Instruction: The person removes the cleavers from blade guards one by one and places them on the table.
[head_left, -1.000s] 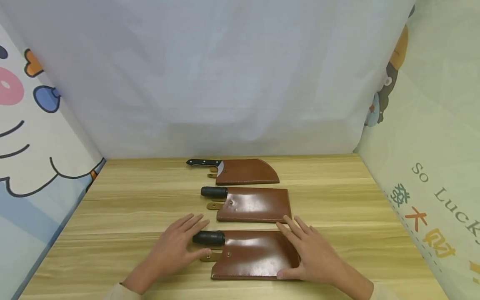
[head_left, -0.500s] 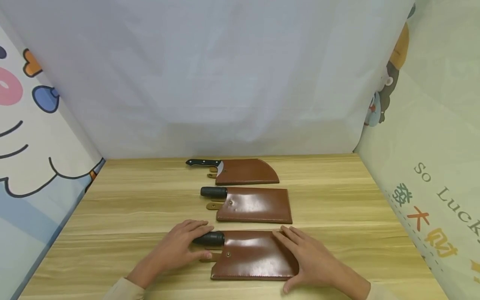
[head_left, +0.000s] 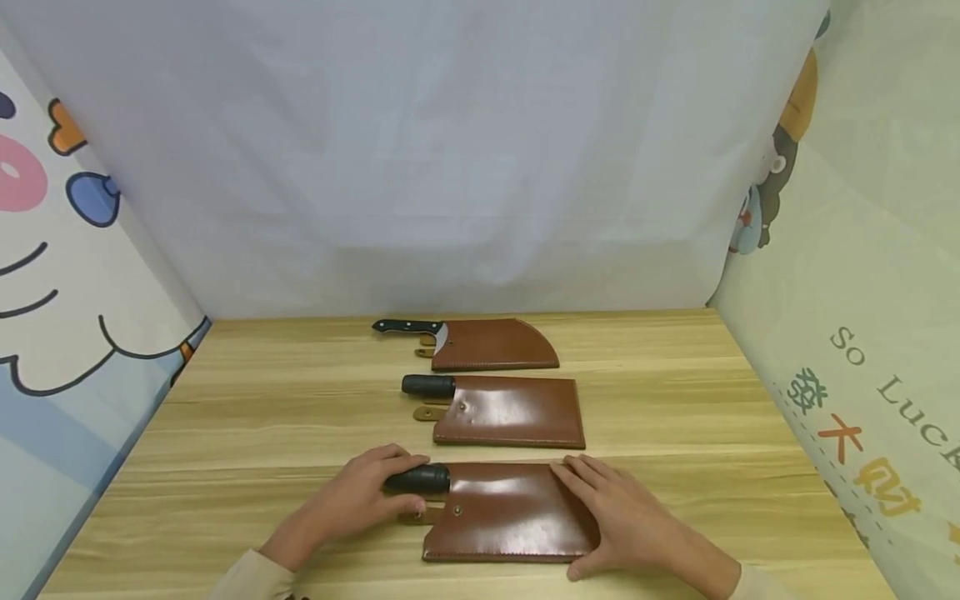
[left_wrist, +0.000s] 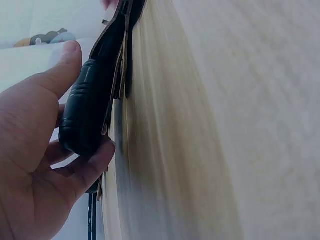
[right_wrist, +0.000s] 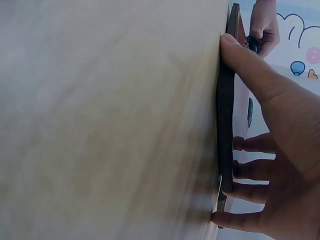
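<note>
Nearest to me lies a cleaver in a brown leather sheath, its black handle pointing left. My left hand holds this handle; the left wrist view shows the thumb on one side of the handle and curled fingers on the other. At the sheath's right end rests my right hand, with nearly straight fingers by the far edge and the thumb by the near corner. In the right wrist view the sheath's edge runs between thumb and fingers. The blade is hidden inside.
Farther back on the wooden table lie two more sheathed cleavers: a rectangular brown sheath and, behind it, a curved one with a riveted black handle. A white cloth stands behind; printed panels flank both sides.
Both hands have come down onto the nearest cleaver, the left closing in on the handle. The right fingers have drawn back from the middle sheath. The cleavers have stayed in place.
</note>
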